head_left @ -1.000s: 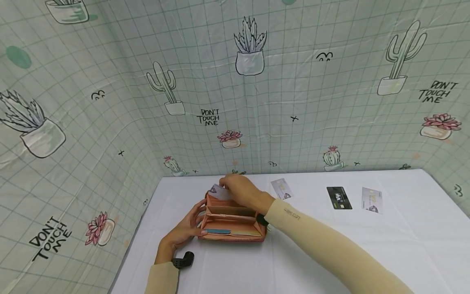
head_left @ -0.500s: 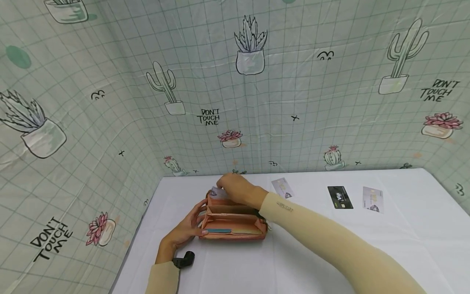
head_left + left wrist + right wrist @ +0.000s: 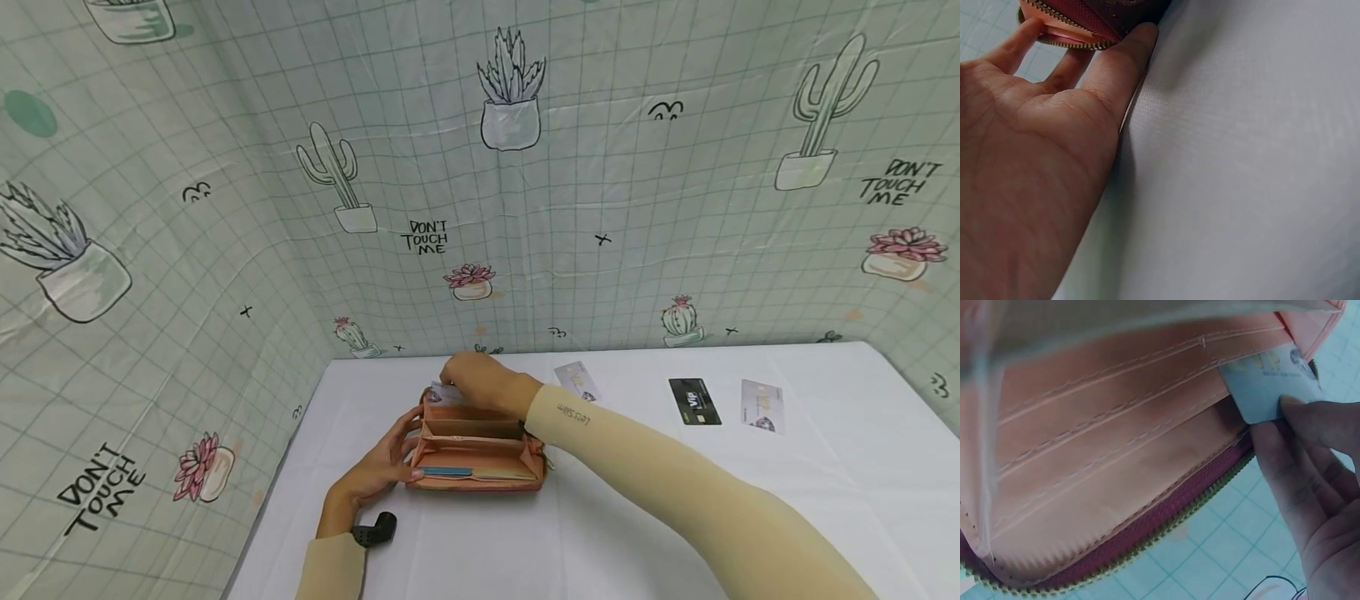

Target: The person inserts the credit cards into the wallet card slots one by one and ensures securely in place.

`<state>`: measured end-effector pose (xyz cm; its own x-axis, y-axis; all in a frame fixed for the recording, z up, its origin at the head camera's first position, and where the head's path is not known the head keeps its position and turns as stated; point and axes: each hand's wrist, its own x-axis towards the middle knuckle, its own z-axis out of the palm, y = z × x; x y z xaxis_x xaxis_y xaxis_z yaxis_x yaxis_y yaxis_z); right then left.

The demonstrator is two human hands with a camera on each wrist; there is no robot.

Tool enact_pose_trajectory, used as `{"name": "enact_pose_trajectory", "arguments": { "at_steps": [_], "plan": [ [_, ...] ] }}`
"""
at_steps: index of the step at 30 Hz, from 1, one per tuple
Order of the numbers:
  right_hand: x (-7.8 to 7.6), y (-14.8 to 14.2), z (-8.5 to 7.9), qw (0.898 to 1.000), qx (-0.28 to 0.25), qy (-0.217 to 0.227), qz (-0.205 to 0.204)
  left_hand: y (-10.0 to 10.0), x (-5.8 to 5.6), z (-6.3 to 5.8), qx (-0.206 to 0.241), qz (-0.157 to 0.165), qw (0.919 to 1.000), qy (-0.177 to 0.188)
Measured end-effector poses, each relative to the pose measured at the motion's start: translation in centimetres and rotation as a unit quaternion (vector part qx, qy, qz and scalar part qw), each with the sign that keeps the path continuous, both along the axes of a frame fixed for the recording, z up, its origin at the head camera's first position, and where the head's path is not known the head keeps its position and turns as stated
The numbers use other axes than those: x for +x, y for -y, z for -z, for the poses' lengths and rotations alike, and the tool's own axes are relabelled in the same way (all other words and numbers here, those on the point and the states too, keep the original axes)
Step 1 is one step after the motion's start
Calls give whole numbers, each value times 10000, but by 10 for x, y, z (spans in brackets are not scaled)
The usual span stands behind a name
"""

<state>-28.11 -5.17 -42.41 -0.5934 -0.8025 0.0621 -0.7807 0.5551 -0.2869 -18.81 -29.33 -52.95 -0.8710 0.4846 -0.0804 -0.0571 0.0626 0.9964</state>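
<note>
An unzipped wallet (image 3: 476, 483) with a peach lining stands on the table, its compartments spread and facing up. My left hand (image 3: 378, 462) grips its left end, thumb at the front corner and fingers along the side. In the left wrist view the thumb presses by the wallet's zipper edge (image 3: 1079, 45). My right hand (image 3: 487, 383) reaches over the wallet's back. Between thumb and forefinger it pinches a silver-white VIP card (image 3: 1266, 384). The card lies against the stitched card slots of the back panel, partly inside one. A blue card (image 3: 447, 472) sits in the front slot.
On the white table (image 3: 637, 517) lie a pale card (image 3: 576, 381) behind my right wrist, a black VIP card (image 3: 694, 402) and another pale VIP card (image 3: 762, 406) to the right. A cactus-print cloth (image 3: 570, 200) hangs behind and at the left.
My right hand has moved slightly left and the pinched card has gone lower against the wallet's back panel. My left hand keeps its grip on the wallet.
</note>
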Motion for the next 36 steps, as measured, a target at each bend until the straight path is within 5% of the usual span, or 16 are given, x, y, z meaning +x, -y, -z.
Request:
{"name": "enact_pose_trajectory", "arguments": {
  "at_steps": [6, 14, 22, 36],
  "plan": [
    [-3, -1, -1, 9997, 150, 37, -209, -1, 0, 0, 59, 64, 9999, -65],
    [3, 3, -1, 9896, 1055, -836, -512, 0, 1, 2, 40, 63, 9999, -70],
    [0, -1, 6, 9977, 429, -432, -309, -1, 0, 2, 58, 89, 9999, -101],
    [0, -3, 1, 9994, 93, 10, -327, -1, 1, 0, 150, 193, 9996, -122]
  ]
}}
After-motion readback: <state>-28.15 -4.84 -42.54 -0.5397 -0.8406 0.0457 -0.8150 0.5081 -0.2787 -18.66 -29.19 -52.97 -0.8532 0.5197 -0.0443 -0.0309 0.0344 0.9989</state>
